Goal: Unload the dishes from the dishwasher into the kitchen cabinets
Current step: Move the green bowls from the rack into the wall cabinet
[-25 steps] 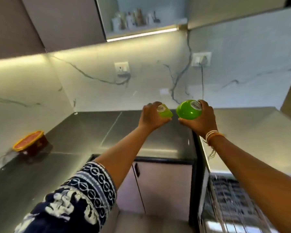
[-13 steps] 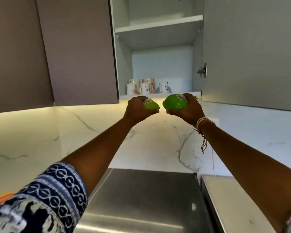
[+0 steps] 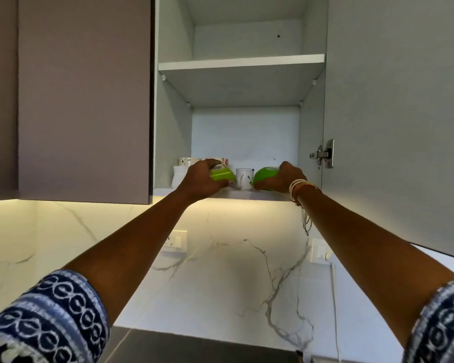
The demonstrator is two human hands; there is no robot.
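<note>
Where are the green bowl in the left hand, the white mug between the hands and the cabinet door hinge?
Green bowl (image 3: pixel 220 175): head view, on its side wall.
White mug (image 3: pixel 243 178): head view, on its front.
Hinge (image 3: pixel 324 154): head view, on its metal plate.

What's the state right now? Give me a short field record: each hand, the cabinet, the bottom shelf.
left hand: grips a green bowl, at the bottom shelf edge
right hand: grips a second green bowl, same level
cabinet door: open
bottom shelf: white mug between the two bowls; more mugs at left
upper shelf: nothing visible from below
</note>
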